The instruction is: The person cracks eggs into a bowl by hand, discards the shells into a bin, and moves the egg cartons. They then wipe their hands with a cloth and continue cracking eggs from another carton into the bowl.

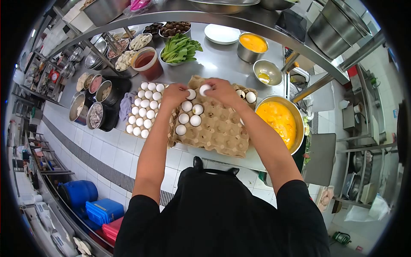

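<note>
Both hands are over a brown cardboard egg tray [214, 128] on the steel counter. My left hand [174, 94] has its fingers closed round a white egg [191, 94] at the tray's top left. Beside it, my right hand [222, 91] grips another white egg [205, 90] between thumb and fingers. Several white eggs [183, 118] sit in the left part of this tray, and many cups to their right hold none. Further left stands a fuller tray of white eggs [145, 103]. More eggs [251, 97] lie in a tray partly under my right forearm.
At the right is a large pot of beaten egg [302, 128]. Behind it stand a small steel bowl [274, 70] and a pot of orange liquid [250, 55]. Leafy greens [180, 49], a red tub [147, 70] and a white plate [221, 34] lie further back, under an overhead shelf [239, 17].
</note>
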A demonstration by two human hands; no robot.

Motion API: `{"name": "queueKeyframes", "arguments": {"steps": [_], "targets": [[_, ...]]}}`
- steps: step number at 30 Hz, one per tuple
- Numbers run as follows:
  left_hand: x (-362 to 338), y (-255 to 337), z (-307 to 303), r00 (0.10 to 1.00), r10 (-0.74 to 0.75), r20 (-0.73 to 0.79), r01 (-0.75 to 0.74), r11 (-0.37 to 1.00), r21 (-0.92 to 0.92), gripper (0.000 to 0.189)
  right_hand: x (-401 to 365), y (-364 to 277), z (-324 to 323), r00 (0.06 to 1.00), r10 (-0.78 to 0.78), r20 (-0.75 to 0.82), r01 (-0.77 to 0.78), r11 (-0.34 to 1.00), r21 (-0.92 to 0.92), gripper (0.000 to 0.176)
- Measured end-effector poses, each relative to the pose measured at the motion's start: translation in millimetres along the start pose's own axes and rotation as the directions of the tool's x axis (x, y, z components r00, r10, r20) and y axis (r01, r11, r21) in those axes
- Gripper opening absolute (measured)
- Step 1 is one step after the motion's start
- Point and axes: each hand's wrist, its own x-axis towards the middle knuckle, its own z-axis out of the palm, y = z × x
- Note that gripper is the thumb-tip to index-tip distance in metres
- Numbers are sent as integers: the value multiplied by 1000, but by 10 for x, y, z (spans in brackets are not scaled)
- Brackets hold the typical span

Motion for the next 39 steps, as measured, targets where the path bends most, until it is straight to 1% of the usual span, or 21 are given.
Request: {"name": "queueKeyframes", "arguments": {"steps": [2, 3, 4, 6, 7, 8, 10, 12, 13, 15, 16, 18, 21, 22, 24, 26, 28, 34, 36, 37, 39], "targets": [[54, -190, -18, 999, 26, 19, -24, 996, -87, 34, -217, 64, -197, 988, 99, -118, -19, 840, 542, 37], [95, -332, -7, 995, -35, 90, 66, 928, -366, 33, -449, 32, -324, 980, 162, -118, -27, 691, 722, 37], [134, -423, -12, 981, -68, 184, 167, 778, -606, 32, -678, 108, -416, 976, 172, -135, -23, 696, 718, 37], [103, -421, -24, 985, -37, 169, 168, 441, -882, 32, -1216, 263, -674, 932, 189, -310, 219, 388, 895, 29], [112, -351, -13, 991, -7, 132, 126, 353, -927, 31, -1448, 285, -808, 870, 276, -409, 279, 410, 869, 24], [163, -234, 6, 995, 16, 96, 89, 259, -962, 30, -1663, 301, -944, 788, 355, -503, 337, 436, 835, 20], [299, 70, 71, 992, 74, 98, 82, 194, -978, 26, -1864, 518, -1230, 469, 425, -774, 502, 592, 630, 16], [360, 539, 296, 990, 20, 140, 130, 253, -959, 26, -1967, 672, -1549, 182, 521, -834, 586, 624, 518, 24], [317, 850, 449, 974, 118, 192, 136, 371, -919, 26, -1951, 748, -1662, 167, 520, -838, 590, 628, 507, 24], [149, 1457, 760, 915, 260, 309, 135, 525, -840, 27, -1880, 960, -1854, -107, 565, -818, 456, 759, 465, 35], [45, 1728, 934, 876, 309, 371, 144, 567, -811, 28, -1822, 1182, -1915, -30, 575, -817, 435, 744, 508, 38], [-11, 2072, 1337, 773, 445, 452, 51, 667, -743, 32, -1799, 1032, -1889, 385, 601, -701, 261, 658, 707, 36], [-175, 2451, 1668, 729, 499, 469, -171, 796, -580, 40, -2002, 868, -1912, 390, 628, -673, 381, 556, 739, 31], [-192, 2521, 1731, 728, 499, 470, -171, 796, -580, 40, -2100, 797, -1910, 389, 629, -674, 381, 556, 739, 31], [-226, 2591, 1835, 612, 703, 362, -506, 700, -504, 48, -2360, 652, -1843, 652, 550, -522, 239, 504, 830, 31], [-235, 2623, 1912, 565, 719, 406, -524, 692, -496, 46, -2456, 588, -1731, 698, 535, -476, 169, 522, 836, 31], [-248, 2635, 1966, 471, 746, 472, -564, 665, -489, 44, -2495, 619, -1634, 824, 474, -310, 15, 528, 849, 33], [-400, 2431, 1945, 554, 686, 472, -533, 728, -431, 35, -2452, 604, -1499, 853, 474, -219, -140, 611, 779, 35], [-437, 2367, 1915, 568, 722, 394, -582, 691, -429, 33, -2407, 547, -1504, 859, 461, -224, -256, 764, 593, 40], [-449, 2341, 1876, 572, 719, 395, -579, 695, -427, 33, -2404, 476, -1508, 860, 461, -219, -257, 762, 594, 40], [-458, 2306, 1785, 523, 764, 378, -691, 639, -338, 37, -2417, 317, -1533, 831, 426, -358, -420, 902, 98, 43]]}}
